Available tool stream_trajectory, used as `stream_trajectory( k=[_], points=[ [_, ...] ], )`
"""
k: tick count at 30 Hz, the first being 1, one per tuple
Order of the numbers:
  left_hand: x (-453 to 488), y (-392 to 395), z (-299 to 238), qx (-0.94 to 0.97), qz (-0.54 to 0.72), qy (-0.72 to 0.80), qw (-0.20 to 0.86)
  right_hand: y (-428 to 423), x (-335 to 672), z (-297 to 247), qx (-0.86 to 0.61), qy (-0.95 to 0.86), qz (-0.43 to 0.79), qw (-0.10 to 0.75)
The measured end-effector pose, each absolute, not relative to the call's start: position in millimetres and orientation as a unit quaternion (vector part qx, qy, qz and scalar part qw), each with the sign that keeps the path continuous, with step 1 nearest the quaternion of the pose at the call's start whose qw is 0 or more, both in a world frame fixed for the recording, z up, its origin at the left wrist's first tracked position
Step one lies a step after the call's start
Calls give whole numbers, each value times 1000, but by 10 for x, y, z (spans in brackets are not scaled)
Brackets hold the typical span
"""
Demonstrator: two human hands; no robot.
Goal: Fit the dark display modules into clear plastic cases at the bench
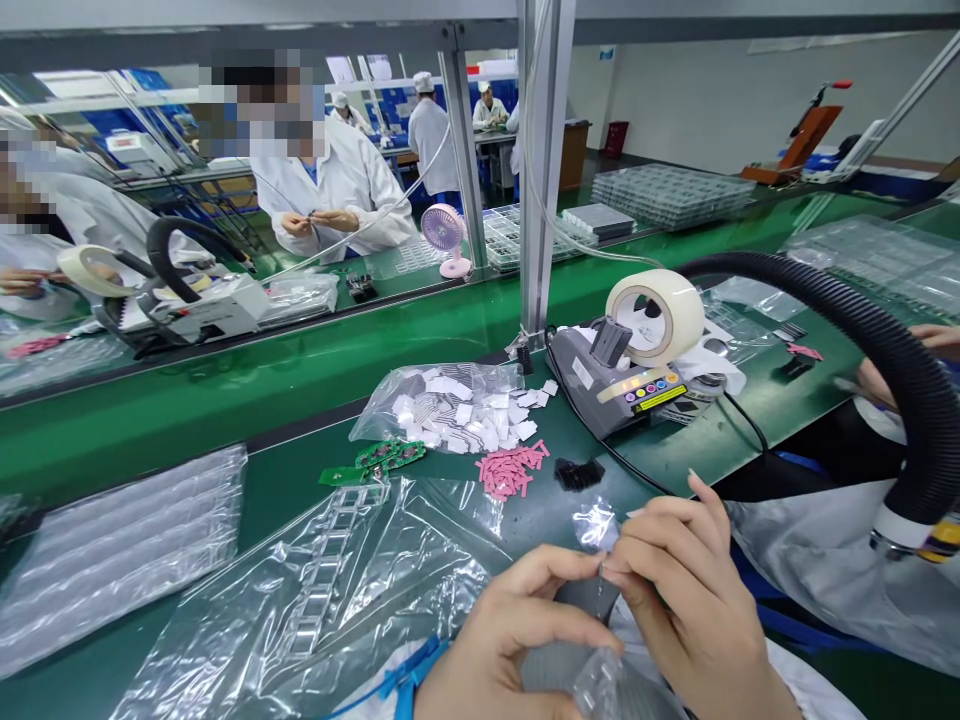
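In the head view, the left hand and the right hand meet at the near edge of the green table, both pinching a small clear bag between fingertips. Just beyond lie pink pieces and black clips; a plastic sheet fills the near left.

You had bright, even overhead light across the whole bench, with shadows soft and short under the objects. Glare broke off the clear plastic bag at lower centre and off the tray at lower left, washing out detail there. The wide lens bent the frame posts and the black hose at the right edge. Your hands at the bottom looked slightly soft, and faces at upper left were pixelated.
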State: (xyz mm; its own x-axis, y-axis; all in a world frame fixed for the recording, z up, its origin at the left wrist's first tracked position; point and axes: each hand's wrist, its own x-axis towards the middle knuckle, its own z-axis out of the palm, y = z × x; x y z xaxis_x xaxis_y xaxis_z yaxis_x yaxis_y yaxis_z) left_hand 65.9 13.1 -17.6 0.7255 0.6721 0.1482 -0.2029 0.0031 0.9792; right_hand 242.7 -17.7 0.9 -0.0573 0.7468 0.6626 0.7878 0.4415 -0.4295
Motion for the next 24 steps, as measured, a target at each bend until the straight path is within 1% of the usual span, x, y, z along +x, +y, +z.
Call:
stream_trajectory(
  k=[9,17,24],
  points=[
    [706,89,-178,577,345,169,721,-203,2493,-51,-519,-735,22,437],
    [725,34,-162,575,357,185,712,-215,2508,-75,-517,-734,60,437],
    [721,90,-179,593,350,147,710,-200,2498,-81,-517,-731,58,442]
  ],
)
